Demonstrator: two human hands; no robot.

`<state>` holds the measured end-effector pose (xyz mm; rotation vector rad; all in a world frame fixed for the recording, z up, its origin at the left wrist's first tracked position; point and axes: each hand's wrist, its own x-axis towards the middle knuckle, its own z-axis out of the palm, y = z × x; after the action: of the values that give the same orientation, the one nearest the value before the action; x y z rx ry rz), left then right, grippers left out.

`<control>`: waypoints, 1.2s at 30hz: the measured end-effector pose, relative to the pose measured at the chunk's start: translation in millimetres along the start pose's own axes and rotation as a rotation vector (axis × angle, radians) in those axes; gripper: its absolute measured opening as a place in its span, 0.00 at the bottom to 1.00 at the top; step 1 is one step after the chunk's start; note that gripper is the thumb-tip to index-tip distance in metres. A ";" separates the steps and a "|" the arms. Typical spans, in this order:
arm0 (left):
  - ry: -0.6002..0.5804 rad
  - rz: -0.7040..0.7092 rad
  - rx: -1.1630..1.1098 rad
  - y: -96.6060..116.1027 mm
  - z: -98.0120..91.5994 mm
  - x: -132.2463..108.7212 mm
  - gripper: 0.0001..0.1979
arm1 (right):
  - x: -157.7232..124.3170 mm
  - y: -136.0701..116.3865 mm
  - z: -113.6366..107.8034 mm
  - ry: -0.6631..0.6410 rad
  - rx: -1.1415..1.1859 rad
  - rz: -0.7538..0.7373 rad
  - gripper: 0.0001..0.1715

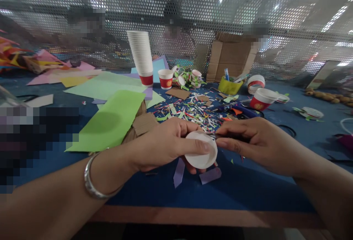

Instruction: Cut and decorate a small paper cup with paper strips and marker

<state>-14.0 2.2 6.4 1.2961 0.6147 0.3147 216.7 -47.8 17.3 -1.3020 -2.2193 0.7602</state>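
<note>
While the left hand (168,144) clasps a shallow, round white paper piece (200,160), thumb covering part of it, the right hand (256,140) pinches a thin tool (213,135) at the piece's rim, mostly hidden by fingers. Beyond the hands, wispy paper scraps (190,114) litter the desk (248,192); farther off stands creased cardboard (231,60).
</note>
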 end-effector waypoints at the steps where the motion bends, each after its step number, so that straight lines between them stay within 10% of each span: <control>1: -0.011 -0.007 -0.030 0.0 -0.3 0.4 0.05 | 0.0 -0.4 0.2 0.005 0.006 0.000 0.17; 36: 0.011 -0.008 -0.046 2.3 -2.6 3.6 0.11 | -0.3 -3.3 3.9 0.083 -0.018 0.019 0.20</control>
<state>-12.3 6.8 7.3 1.2483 0.6181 0.3282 212.3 -50.3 16.6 -1.3409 -2.1561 0.6826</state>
